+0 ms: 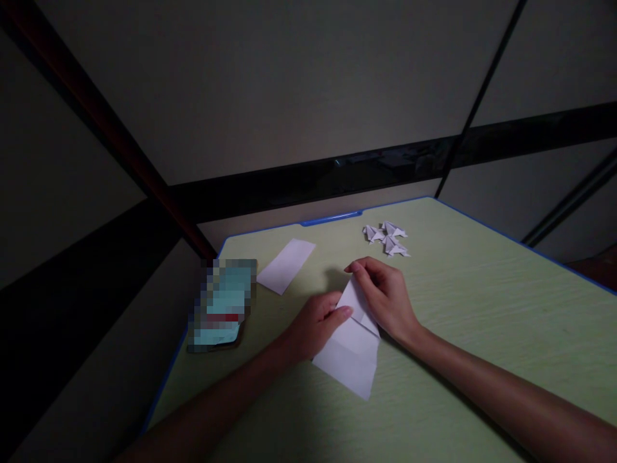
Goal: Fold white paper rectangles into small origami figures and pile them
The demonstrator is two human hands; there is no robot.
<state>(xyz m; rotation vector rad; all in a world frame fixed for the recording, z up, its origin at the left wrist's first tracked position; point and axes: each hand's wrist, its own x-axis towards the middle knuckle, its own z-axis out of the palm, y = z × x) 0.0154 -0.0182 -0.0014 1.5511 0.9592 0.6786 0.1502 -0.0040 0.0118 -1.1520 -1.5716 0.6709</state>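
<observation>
A partly folded white paper (348, 350) is held between both hands above the green table, its wide end toward me and a folded flap across its upper part. My left hand (315, 325) pinches the left edge, thumb on top and fingers beneath. My right hand (385, 292) grips the upper right edge near the narrow end, its thumb and index finger closed at the top. The paper's far tip is partly hidden by the right hand.
A flat white paper sheet (288, 265) lies left of the hands. Further left is a phone-like object with a blurred screen (224, 302). Several small folded paper figures (389, 238) sit near the back. The green table (482, 289) has a blue edge, with dark-striped panels behind.
</observation>
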